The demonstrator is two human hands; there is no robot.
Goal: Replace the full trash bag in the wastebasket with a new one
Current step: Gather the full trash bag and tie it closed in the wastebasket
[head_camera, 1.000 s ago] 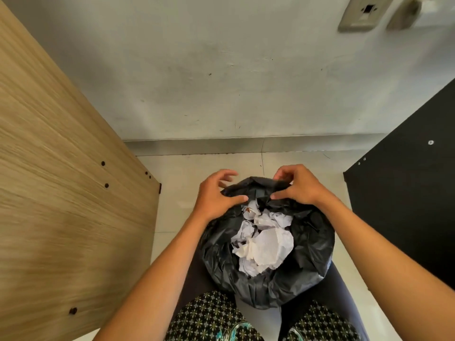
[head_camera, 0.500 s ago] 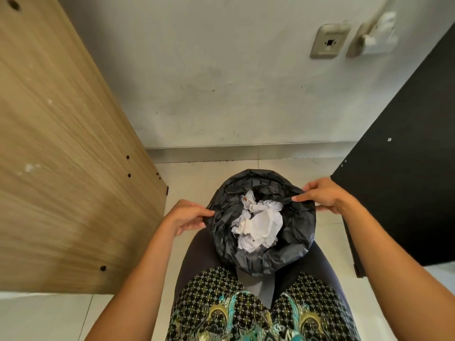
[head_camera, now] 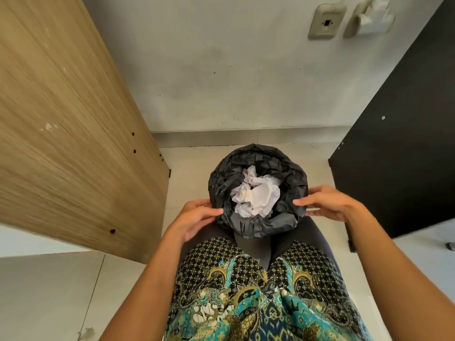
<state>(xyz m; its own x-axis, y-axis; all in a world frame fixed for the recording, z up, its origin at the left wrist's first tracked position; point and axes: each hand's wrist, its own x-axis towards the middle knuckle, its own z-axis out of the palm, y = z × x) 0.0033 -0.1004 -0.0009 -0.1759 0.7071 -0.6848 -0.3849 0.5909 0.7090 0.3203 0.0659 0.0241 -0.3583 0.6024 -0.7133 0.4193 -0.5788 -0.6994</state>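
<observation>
The black trash bag [head_camera: 248,225] lines a round wastebasket on the floor between my knees. Its rim is folded over the basket's edge, and crumpled white paper [head_camera: 256,195] fills the middle. Only a grey strip of the wastebasket's wall [head_camera: 248,249] shows below the bag on the near side. My left hand [head_camera: 197,217] is at the bag's left near rim, fingers stretched out with the tips against the plastic. My right hand [head_camera: 327,205] is at the right near rim, with a finger over the edge and the thumb outside it. No new bag is in sight.
A wood-grain cabinet side [head_camera: 73,119] stands close on the left and a black panel [head_camera: 394,143] close on the right, leaving a narrow gap. The white wall [head_camera: 234,70] with sockets [head_camera: 325,20] is just behind the basket. My patterned skirt [head_camera: 258,291] fills the foreground.
My hands have slid along the bag's rim from the far edge, past the sides, to the near sides. My head has risen, so the basket looks smaller and farther off.
</observation>
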